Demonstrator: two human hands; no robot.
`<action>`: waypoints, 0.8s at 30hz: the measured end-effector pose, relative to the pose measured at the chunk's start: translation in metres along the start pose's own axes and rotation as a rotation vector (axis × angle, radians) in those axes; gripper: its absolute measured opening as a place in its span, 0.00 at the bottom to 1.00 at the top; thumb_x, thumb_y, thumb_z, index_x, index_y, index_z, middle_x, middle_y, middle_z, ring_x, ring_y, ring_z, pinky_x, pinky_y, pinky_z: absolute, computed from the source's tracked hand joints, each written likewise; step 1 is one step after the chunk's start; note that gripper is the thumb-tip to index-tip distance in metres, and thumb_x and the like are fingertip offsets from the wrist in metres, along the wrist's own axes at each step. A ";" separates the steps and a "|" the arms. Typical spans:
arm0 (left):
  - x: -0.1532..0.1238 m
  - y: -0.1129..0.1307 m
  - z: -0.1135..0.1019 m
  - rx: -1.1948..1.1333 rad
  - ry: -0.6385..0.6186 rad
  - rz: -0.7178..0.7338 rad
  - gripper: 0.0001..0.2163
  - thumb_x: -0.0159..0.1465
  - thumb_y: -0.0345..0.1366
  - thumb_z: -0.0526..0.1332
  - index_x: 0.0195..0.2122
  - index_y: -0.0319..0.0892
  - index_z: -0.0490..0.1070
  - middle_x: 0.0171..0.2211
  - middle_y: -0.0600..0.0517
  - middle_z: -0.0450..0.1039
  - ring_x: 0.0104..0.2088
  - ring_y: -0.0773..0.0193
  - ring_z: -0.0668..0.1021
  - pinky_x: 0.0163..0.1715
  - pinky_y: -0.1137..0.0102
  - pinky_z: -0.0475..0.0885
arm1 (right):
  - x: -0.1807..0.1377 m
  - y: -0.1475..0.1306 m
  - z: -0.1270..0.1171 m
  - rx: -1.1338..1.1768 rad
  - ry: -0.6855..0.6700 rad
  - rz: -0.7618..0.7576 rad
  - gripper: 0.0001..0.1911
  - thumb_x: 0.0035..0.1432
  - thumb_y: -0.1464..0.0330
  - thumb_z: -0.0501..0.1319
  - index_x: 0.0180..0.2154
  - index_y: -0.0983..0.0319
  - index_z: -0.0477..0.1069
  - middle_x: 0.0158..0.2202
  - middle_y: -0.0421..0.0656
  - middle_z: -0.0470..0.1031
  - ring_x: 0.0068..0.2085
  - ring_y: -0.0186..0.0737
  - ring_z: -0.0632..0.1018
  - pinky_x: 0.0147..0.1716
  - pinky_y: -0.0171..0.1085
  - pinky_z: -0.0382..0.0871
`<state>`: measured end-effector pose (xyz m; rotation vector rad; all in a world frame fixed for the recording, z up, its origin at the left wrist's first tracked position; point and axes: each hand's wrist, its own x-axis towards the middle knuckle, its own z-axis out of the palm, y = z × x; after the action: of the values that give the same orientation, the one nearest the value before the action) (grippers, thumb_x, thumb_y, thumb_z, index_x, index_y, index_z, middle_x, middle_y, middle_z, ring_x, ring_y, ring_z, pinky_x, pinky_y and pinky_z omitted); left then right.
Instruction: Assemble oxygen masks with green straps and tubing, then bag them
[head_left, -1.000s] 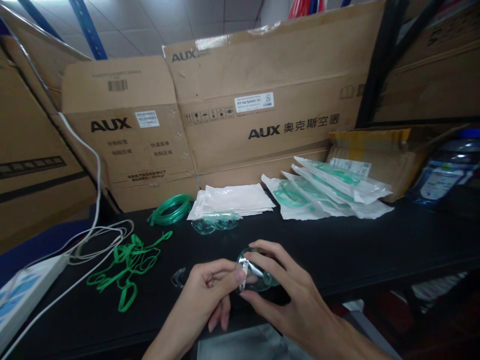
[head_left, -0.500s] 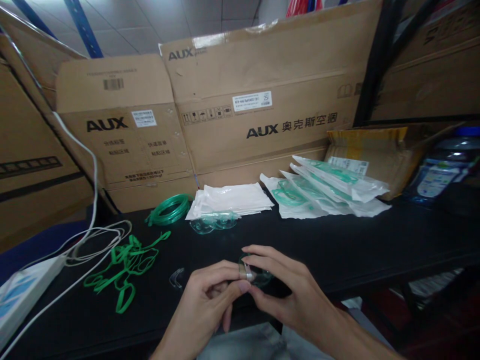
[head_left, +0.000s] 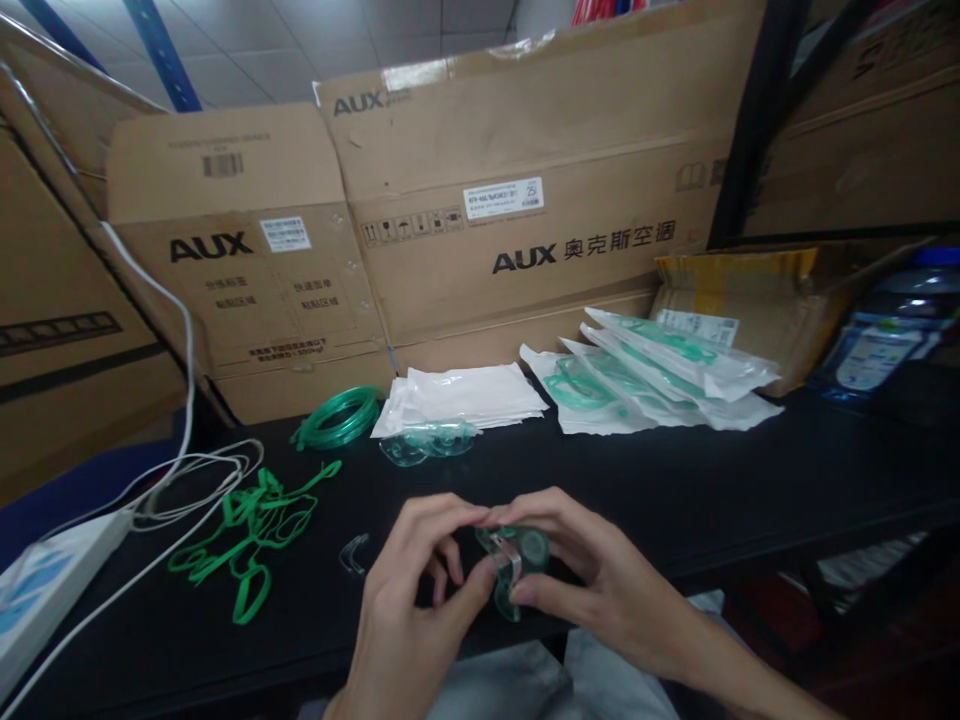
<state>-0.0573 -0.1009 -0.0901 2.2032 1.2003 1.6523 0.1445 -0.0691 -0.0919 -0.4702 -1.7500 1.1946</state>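
Note:
Between my hands is a clear green oxygen mask [head_left: 533,548] with a shiny metal nose strip across it. My right hand [head_left: 577,555] grips its right side, thumb on the near face and fingers curled over the far edge. On the left side, my left hand [head_left: 431,570] pinches the mask at the strip with thumb and fingertips. Part of the mask is hidden by the fingers. To the left lie small clear plastic pieces [head_left: 354,553] and a tangle of green elastic straps [head_left: 255,530]. Farther back, more clear green masks [head_left: 427,443] rest in front of white pouches [head_left: 465,396].
Coiled green tubing [head_left: 341,418] lies at the back left. White packets with green tubing inside [head_left: 660,385] are stacked at the back right, near an open carton [head_left: 739,285] and a blue-capped bottle [head_left: 881,335]. Cardboard [head_left: 525,130] walls the back. White cables [head_left: 187,465] and a power strip [head_left: 60,560] sit left.
The mask has been turned so its face and metal strip show more. My left fingers have shifted up to its top edge, and my right thumb now presses on its front.

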 end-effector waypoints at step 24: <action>-0.002 0.003 0.000 0.105 0.047 0.212 0.08 0.61 0.23 0.67 0.31 0.42 0.71 0.33 0.54 0.73 0.22 0.73 0.74 0.18 0.79 0.67 | 0.000 -0.003 0.000 -0.139 -0.067 -0.177 0.11 0.63 0.70 0.69 0.47 0.55 0.78 0.50 0.43 0.83 0.51 0.40 0.84 0.51 0.37 0.79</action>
<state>-0.0563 -0.1040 -0.0900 2.4439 1.1224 1.7649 0.1447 -0.0705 -0.0892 -0.3516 -1.8981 0.9781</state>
